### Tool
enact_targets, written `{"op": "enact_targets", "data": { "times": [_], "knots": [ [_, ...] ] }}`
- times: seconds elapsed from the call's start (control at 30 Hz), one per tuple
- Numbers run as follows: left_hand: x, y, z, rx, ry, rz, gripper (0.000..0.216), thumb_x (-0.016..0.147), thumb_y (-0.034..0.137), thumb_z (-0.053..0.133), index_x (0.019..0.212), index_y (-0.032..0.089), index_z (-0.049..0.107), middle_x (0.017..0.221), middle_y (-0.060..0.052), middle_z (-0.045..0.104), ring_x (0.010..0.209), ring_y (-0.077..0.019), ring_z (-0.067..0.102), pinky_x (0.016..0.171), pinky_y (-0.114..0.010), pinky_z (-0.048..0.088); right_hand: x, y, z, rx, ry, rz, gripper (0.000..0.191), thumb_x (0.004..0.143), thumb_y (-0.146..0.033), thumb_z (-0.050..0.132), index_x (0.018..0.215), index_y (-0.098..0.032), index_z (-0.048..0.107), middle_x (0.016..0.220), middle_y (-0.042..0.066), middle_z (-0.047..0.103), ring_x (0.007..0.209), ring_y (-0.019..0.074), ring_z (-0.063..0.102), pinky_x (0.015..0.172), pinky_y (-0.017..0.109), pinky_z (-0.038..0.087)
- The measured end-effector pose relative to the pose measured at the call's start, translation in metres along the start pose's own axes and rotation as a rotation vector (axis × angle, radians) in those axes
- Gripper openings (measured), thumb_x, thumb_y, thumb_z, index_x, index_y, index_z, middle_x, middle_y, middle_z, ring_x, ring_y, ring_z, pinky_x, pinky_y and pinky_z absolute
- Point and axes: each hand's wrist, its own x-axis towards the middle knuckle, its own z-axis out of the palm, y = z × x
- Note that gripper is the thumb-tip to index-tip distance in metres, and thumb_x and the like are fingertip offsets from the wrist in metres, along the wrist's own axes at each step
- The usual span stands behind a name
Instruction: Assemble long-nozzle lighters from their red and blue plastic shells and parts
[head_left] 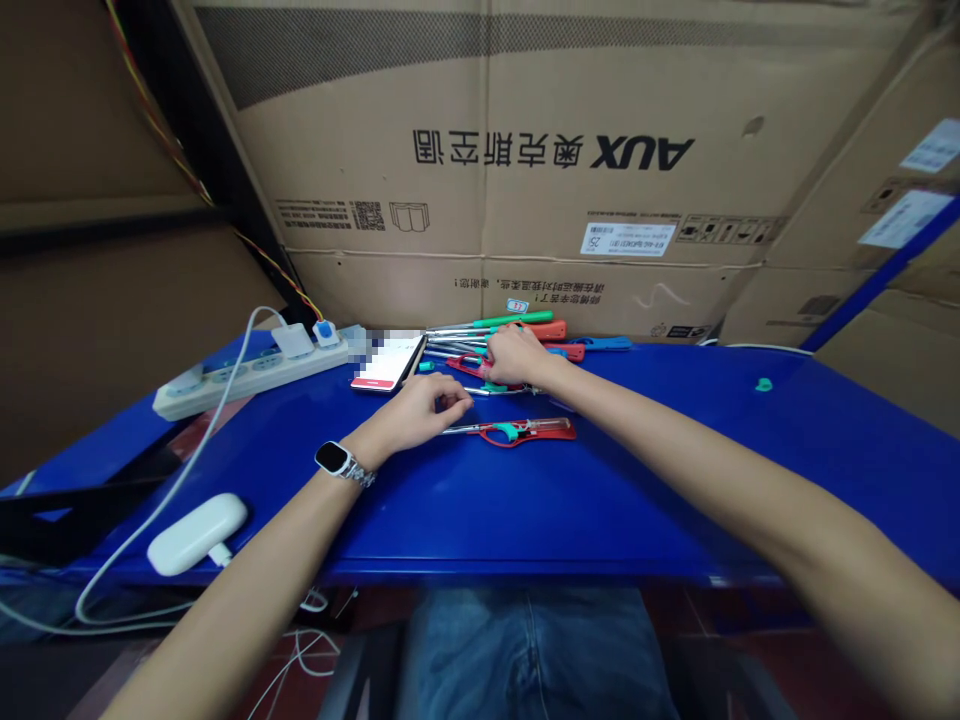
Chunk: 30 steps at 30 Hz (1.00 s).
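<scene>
My right hand [516,355] reaches into a group of long-nosed gas lighters at the back of the table, its fingers closed down on a red lighter [469,366]. My left hand [420,408], with a watch on its wrist, is curled with thumb and forefinger close together; what they hold, if anything, is hidden. Just right of it lies another red lighter [536,430] with a green trigger, the end of its metal tube hidden by my left hand. Behind my right hand are a green-handled lighter [517,319], an orange-red handle [551,330] and a blue handle [607,343].
A phone [386,362] leans left of the lighters, near a power strip [247,378] with plugs. A white charging device [199,533] with a cable lies at the blue table's [675,480] left front. A small green piece [763,384] lies right. Cardboard [525,90] walls the back.
</scene>
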Motion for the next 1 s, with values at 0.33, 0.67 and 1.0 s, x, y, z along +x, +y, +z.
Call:
{"op": "enact_targets", "data": {
  "times": [0.33,0.67,1.0],
  "knots": [
    [0.0,0.008,-0.003,0.019,0.1,0.029,0.028,0.093,0.036,0.053,0.082,0.017,0.07,0.069,-0.001,0.061,0.067,-0.0148,0.054,0.063,-0.027,0.04,-0.034,0.026,-0.005,0.278,0.139,-0.142,0.007,0.089,-0.026,0.054,0.091,-0.019,0.057,0.08,0.003,0.065,0.072,0.0175,0.056,0.069,0.03,0.036],
    [0.0,0.019,-0.003,-0.036,0.278,-0.019,0.027,0.093,0.036,0.054,0.079,0.016,0.067,0.073,-0.003,0.066,0.068,-0.0145,0.057,0.06,-0.026,0.041,-0.118,0.047,0.01,0.43,0.111,-0.258,0.026,0.103,-0.029,0.032,0.114,-0.021,0.054,0.105,0.007,0.068,0.09,0.0206,0.064,0.077,0.034,0.046],
    [0.002,0.019,0.001,-0.018,0.218,-0.013,0.027,0.094,0.037,0.054,0.085,0.016,0.069,0.081,-0.004,0.068,0.075,-0.0162,0.059,0.066,-0.027,0.043,-0.133,0.039,0.017,0.186,0.113,-0.233,0.043,0.103,-0.048,0.031,0.132,-0.024,0.052,0.128,0.011,0.059,0.087,0.0226,0.067,0.072,0.034,0.048]
  ]
}}
